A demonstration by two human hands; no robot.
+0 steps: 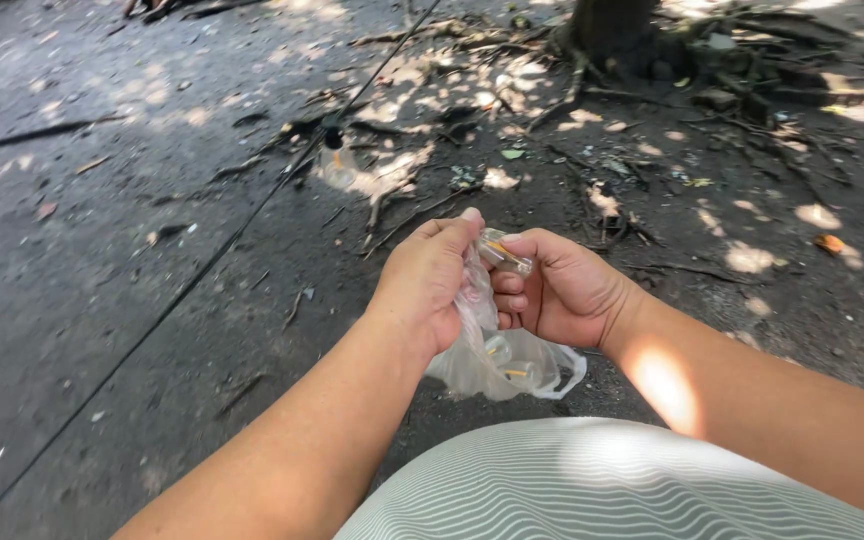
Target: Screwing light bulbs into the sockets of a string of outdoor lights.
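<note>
Left hand and right hand raised together above dirt ground, left fingers pinching clear plastic bag holding small vials, right fingers gripping one vial

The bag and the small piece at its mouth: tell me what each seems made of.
Bag: thin clear plastic film, glossy and crumpled, contents visible through it. Small piece between the left hand and right hand: apparently clear hard plastic or glass with a yellowish core; too small to tell.
</note>
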